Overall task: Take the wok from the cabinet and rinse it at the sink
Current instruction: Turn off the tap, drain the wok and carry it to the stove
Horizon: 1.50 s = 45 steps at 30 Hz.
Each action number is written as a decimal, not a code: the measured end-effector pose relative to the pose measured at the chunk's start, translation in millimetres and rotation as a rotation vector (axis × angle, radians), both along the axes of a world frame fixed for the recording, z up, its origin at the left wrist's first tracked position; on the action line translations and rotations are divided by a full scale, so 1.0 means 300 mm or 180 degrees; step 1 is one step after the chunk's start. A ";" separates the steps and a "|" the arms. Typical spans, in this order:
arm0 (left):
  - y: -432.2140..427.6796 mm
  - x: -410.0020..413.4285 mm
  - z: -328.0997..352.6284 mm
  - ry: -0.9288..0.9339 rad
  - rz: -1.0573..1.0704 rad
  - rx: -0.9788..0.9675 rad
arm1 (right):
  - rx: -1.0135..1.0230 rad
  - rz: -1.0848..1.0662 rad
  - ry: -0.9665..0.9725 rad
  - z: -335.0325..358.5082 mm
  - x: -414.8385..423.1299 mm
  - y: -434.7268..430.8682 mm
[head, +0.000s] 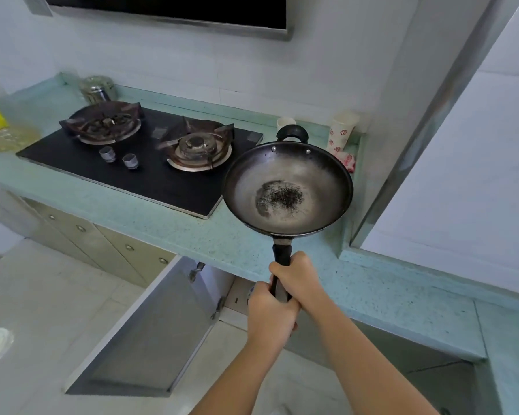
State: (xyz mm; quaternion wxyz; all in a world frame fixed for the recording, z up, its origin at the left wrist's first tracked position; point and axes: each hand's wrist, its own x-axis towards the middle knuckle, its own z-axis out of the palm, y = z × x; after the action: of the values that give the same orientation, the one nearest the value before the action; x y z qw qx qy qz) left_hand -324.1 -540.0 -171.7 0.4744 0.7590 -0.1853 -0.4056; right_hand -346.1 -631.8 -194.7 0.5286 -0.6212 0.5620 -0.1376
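A dark metal wok [288,187] with a worn grey inside and a black speckled patch at its bottom hangs level above the turquoise counter [174,232], to the right of the stove. Both hands grip its long black handle. My right hand [297,278] is closer to the bowl, my left hand [270,313] is at the handle's end. A small loop handle sits on the wok's far rim. Below the counter a grey cabinet door [150,333] stands swung open. No sink is in view.
A black two-burner gas stove [138,154] takes the counter's left part. A steel jar [96,88] stands behind it, paper cups [342,130] stand at the back right corner. A range hood [174,13] hangs above. A white wall panel [450,163] closes the right side.
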 end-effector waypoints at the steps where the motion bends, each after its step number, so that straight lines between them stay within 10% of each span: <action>1: -0.037 0.000 -0.008 0.0014 0.0029 -0.0003 | 0.0011 0.0023 0.0003 -0.004 0.004 -0.037; 25: -0.433 -0.096 -0.060 0.0281 0.0446 0.0022 | 0.0128 0.0463 -0.0116 -0.005 -0.071 -0.414; 45: -0.367 -0.084 -0.086 -0.0132 -0.0457 -0.0250 | -0.0117 0.0427 -0.0068 0.016 -0.148 -0.383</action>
State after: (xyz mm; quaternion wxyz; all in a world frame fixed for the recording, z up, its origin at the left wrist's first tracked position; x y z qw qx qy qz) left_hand -349.3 -650.2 -197.4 0.4695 0.7328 -0.2649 -0.4152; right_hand -390.4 -746.7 -190.0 0.5311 -0.6655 0.5108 -0.1188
